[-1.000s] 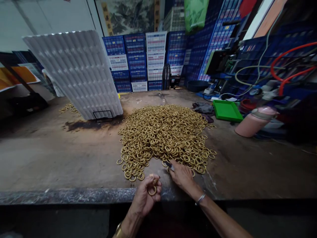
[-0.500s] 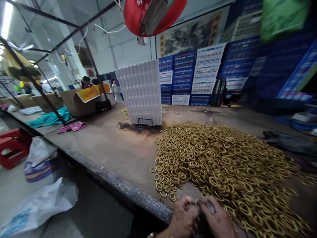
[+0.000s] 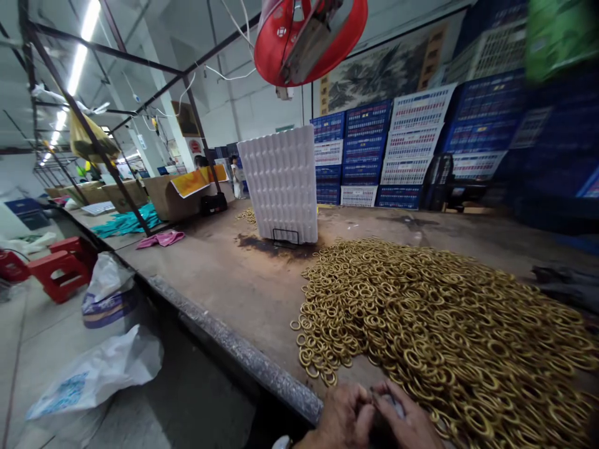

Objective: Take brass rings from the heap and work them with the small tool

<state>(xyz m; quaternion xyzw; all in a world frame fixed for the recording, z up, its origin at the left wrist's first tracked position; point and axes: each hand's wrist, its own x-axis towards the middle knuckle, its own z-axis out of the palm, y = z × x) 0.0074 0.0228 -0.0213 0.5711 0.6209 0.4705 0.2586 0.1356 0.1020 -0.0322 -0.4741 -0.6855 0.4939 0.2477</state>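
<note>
Rings [image 3: 421, 318] of a gold colour lie in a broad heap on the bench [image 3: 210, 268], spreading from near its front edge toward the back on the right. Along the wall stand tall stacks of blue crates [image 3: 366, 149] and white crates [image 3: 415, 134]. In front of them, left of the heap, a ridged white panel [image 3: 281, 181] stands upright with its foot in a wire rack [image 3: 286, 232]; a few more rings lie just beyond it. Red stools [image 3: 60, 271] and a white bag [image 3: 105, 374] are on the floor at left. A pink cloth [image 3: 160, 239] lies near the bench's far left edge. Close together at the front, just beside the heap, are the two hands: the right hand [image 3: 409, 418] is narrow around a grey piece [image 3: 397, 406], partly hidden; the left hand [image 3: 342, 411] has its fingers curled, and I cannot tell what it holds.
</note>
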